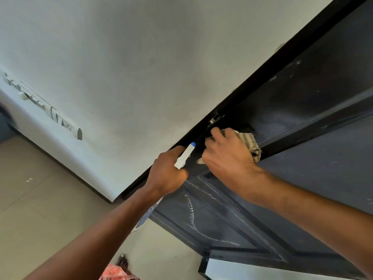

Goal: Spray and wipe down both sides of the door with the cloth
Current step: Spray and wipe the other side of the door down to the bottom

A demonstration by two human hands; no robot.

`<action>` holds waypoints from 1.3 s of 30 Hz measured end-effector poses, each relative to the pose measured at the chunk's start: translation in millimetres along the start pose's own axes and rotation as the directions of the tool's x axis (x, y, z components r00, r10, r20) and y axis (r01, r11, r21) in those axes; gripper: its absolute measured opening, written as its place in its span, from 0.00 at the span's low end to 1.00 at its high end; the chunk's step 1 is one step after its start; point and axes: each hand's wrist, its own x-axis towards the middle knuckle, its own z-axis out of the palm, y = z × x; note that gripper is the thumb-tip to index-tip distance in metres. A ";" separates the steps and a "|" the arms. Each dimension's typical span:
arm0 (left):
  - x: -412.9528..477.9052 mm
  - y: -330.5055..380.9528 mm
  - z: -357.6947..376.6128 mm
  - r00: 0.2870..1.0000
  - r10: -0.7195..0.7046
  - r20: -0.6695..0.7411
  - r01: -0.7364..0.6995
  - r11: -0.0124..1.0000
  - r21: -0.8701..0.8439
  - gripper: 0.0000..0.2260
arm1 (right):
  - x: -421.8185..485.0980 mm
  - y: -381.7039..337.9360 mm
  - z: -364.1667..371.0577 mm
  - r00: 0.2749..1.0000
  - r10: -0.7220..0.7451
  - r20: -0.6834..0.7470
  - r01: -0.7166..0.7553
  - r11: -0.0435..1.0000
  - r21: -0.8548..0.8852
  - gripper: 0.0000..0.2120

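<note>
The dark door (302, 178) fills the right of the view, its edge against the white wall (121, 67) on the left. The checked cloth (251, 143) lies pressed on the door's cross rail, bunched under the right hand (228, 156), whose grip curls round it. Just left, the left hand (167, 172) has its grip wrapped round the spray bottle (184, 156). Wiping this side appears under way. The next move likely calls for sweeping the cloth down over the streaked near panel.
</note>
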 end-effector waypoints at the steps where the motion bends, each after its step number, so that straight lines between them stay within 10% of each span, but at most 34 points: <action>1: 1.1 0.9 -0.2 1.000 0.004 -0.003 -0.004 1.000 0.000 0.12 | 0.9 -3.9 0.1 1.000 -0.026 0.011 0.026 0.999 -0.038 0.10; 11: 6.5 8.0 -6.6 0.999 0.048 0.003 -0.048 0.999 -0.001 0.12 | -11.1 -32.8 21.0 0.990 -0.122 0.067 0.130 0.980 -0.148 0.09; 18: 6.4 10.7 -3.5 0.999 0.046 0.026 -0.046 0.999 -0.002 0.11 | -57.0 -9.1 59.4 0.945 -0.007 0.327 -0.050 0.985 0.165 0.09; 23: 6.5 19.1 1.8 0.998 0.056 0.039 -0.055 0.998 -0.026 0.11 | -81.6 26.9 39.7 0.971 0.236 -0.044 -0.192 0.873 0.447 0.14; 27: 6.6 17.0 0.6 0.999 0.045 0.026 -0.044 0.999 -0.018 0.11 | -72.0 49.4 23.3 0.852 0.312 -0.419 -0.056 0.852 0.521 0.20; 34: 2.8 8.5 -2.2 0.999 0.045 -0.012 -0.045 0.999 -0.007 0.11 | -5.5 58.6 45.3 0.928 0.072 -0.367 0.070 0.931 0.359 0.18; 39: 3.9 6.6 -3.7 0.999 0.028 -0.034 -0.028 1.000 -0.008 0.14 | -30.8 61.6 88.7 0.839 0.285 -0.464 0.039 0.819 0.573 0.26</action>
